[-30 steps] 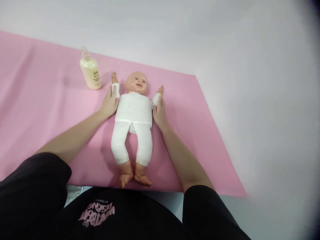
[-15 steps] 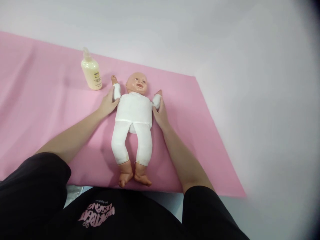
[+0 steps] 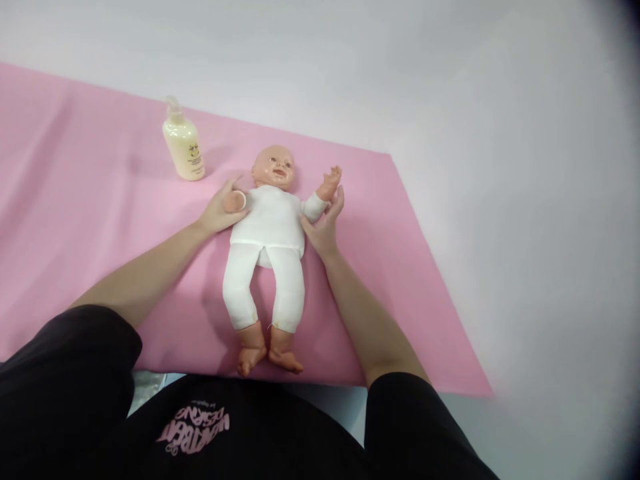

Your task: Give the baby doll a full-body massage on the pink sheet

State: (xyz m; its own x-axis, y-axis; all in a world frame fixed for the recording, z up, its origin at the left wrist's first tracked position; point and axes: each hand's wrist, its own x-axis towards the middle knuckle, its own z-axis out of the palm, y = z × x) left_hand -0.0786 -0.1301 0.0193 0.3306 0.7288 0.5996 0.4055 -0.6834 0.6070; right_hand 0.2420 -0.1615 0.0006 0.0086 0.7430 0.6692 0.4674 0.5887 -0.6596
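Head view: we are looking down at the doll [image 3: 269,230], lying face-up on the pink mat [image 3: 100,187].
Long axis: running away from us, head far.
Left hand [image 3: 220,210]: curling round its arm.
Right hand [image 3: 325,223]: cupping the other arm, fingers spread.
Bottle [image 3: 183,143]: standing nearer our left hand.

A plastic baby doll in a white cloth suit [image 3: 269,230] lay face up on a pink mat [image 3: 100,200]. The left hand [image 3: 220,210] cupped its arm near the shoulder; the right hand [image 3: 324,223] held the other arm raised. A cream pump bottle [image 3: 183,143] stood nearby.
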